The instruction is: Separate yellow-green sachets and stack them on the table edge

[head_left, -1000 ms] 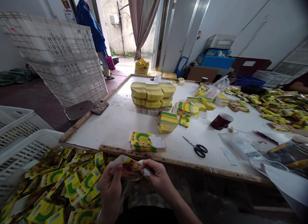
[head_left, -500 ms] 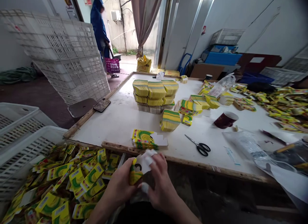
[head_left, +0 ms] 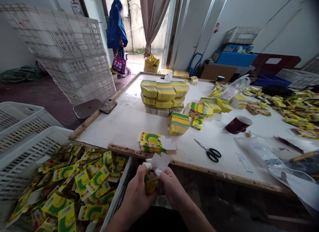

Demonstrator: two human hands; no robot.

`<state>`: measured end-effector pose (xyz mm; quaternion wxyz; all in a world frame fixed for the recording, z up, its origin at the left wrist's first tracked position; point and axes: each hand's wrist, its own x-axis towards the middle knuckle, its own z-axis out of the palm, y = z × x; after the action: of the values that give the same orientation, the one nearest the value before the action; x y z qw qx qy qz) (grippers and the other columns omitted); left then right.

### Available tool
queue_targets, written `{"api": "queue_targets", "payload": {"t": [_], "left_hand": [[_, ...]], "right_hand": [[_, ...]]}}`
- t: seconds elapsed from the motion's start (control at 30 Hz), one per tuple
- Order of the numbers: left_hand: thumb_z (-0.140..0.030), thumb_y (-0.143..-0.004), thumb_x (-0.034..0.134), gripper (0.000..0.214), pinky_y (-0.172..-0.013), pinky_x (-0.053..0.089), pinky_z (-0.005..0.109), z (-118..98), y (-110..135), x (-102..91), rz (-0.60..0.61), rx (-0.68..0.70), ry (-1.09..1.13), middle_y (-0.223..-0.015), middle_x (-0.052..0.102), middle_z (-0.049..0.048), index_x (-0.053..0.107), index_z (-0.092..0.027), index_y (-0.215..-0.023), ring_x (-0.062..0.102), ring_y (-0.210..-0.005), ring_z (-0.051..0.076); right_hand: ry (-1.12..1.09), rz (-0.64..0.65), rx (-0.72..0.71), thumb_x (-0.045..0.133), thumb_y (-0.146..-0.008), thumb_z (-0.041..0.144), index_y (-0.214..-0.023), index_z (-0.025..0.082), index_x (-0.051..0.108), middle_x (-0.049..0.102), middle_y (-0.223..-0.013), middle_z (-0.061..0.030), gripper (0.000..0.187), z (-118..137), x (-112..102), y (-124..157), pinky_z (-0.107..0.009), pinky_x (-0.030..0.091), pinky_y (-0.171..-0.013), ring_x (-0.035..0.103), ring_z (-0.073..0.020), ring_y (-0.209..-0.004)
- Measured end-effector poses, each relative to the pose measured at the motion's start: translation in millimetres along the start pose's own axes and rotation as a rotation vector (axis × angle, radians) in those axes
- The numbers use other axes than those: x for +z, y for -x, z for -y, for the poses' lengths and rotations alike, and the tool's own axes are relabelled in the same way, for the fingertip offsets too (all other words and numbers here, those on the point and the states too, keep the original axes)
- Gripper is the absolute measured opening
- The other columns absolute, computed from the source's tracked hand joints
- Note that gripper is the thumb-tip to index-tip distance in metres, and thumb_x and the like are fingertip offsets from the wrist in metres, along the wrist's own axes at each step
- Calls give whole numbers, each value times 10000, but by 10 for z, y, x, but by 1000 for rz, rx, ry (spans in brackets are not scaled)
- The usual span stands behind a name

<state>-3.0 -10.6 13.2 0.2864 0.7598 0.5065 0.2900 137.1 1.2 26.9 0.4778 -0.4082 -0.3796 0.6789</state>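
Below the table's front edge, both my hands hold one small yellow-and-green carton point(head_left: 151, 183) upright. My left hand point(head_left: 136, 195) wraps its lower body. My right hand point(head_left: 171, 187) pinches the white top flap point(head_left: 160, 160), with taped fingertips. Just beyond, on the table edge, lies a short stack of flat cartons point(head_left: 151, 143). At my left, a white crate point(head_left: 37, 149) is heaped with several folded cartons point(head_left: 82, 182).
White table point(head_left: 124, 122) with banded carton bundles point(head_left: 164, 95), scissors point(head_left: 209, 152), a dark mug point(head_left: 238, 124), a phone point(head_left: 108, 106), plastic bags at right. Stacked white crates point(head_left: 67, 52) at left. A person in blue point(head_left: 116, 29) stands in the doorway.
The carton has been turned from lying across my hands to upright, and its white flap now stands up. The person in blue has walked right into the doorway. My view shifted slightly left.
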Motion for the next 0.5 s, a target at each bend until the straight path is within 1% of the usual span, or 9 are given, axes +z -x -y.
{"api": "queue_targets", "payload": {"t": [0.07, 0.13, 0.2, 0.23, 0.27, 0.33, 0.4, 0.43, 0.5], "left_hand": [[-152, -725, 583, 581, -755, 533, 356, -5, -26, -31, 16, 14, 66, -1081, 619, 78, 289, -239, -1219, 657, -904, 235], [-147, -717, 572, 593, -713, 537, 344, 6, -63, -56, 51, 17, 144, -1007, 634, 60, 282, -229, -1228, 660, -838, 224], [-164, -708, 574, 608, -699, 544, 346, 31, -97, -58, 47, 31, 186, -1004, 631, 75, 283, -209, -1240, 663, -839, 233], [-176, -701, 581, 618, -714, 548, 356, 46, -110, -49, 15, 38, 181, -1036, 622, 95, 285, -199, -1243, 663, -869, 245], [-188, -697, 588, 621, -749, 549, 373, 65, -118, -36, -30, 40, 160, -1083, 607, 120, 291, -191, -1242, 659, -918, 259], [-201, -705, 588, 611, -835, 536, 411, 116, -121, -8, -122, 26, 91, -1174, 571, 159, 301, -183, -1244, 634, -1025, 281], [-208, -726, 576, 581, -864, 532, 425, 202, -120, 6, -175, 14, 18, -1181, 584, 155, 322, -188, -1248, 623, -1063, 284], [-223, -723, 583, 565, -852, 540, 420, 259, -122, 3, -210, 15, -13, -1142, 614, 135, 351, -199, -1238, 635, -1043, 282], [-287, -725, 618, 543, -826, 558, 392, 386, -138, -26, -213, 53, -56, -1113, 655, 124, 410, -213, -1221, 658, -1012, 282]], "right_hand": [[122, 43, -72, 505, -894, 416, -1363, 192, 484, 625, -1263, -110, 520, 5, -6, 29, -442, 394, -1045, 551, -269, -1207], [351, 127, -182, 527, -897, 369, -1448, 220, 350, 473, -1435, -99, 597, 43, -1, 70, -430, 310, -1113, 427, -251, -1330], [605, 215, -304, 549, -882, 251, -1459, 250, 326, 319, -1532, -75, 619, 72, 4, 96, -406, 259, -1143, 317, -238, -1397], [703, 235, -362, 534, -879, 194, -1441, 259, 363, 295, -1544, -66, 592, 71, 0, 95, -389, 265, -1143, 304, -232, -1403], [771, 231, -413, 506, -879, 152, -1409, 263, 422, 314, -1536, -65, 547, 55, -13, 84, -369, 287, -1134, 323, -226, -1395], [828, 155, -488, 448, -884, 115, -1333, 251, 521, 417, -1475, -84, 475, -8, -67, 31, -338, 352, -1099, 415, -214, -1345], [843, 69, -549, 438, -879, 128, -1294, 227, 552, 484, -1420, -111, 441, -71, -142, -52, -337, 399, -1063, 479, -222, -1298], [863, 69, -571, 442, -882, 143, -1305, 225, 538, 475, -1426, -118, 442, -84, -176, -96, -342, 406, -1056, 480, -229, -1296], [917, 122, -613, 514, -863, 183, -1271, 245, 564, 468, -1434, -108, 416, -55, -215, -160, -317, 440, -1018, 501, -241, -1276]]}}
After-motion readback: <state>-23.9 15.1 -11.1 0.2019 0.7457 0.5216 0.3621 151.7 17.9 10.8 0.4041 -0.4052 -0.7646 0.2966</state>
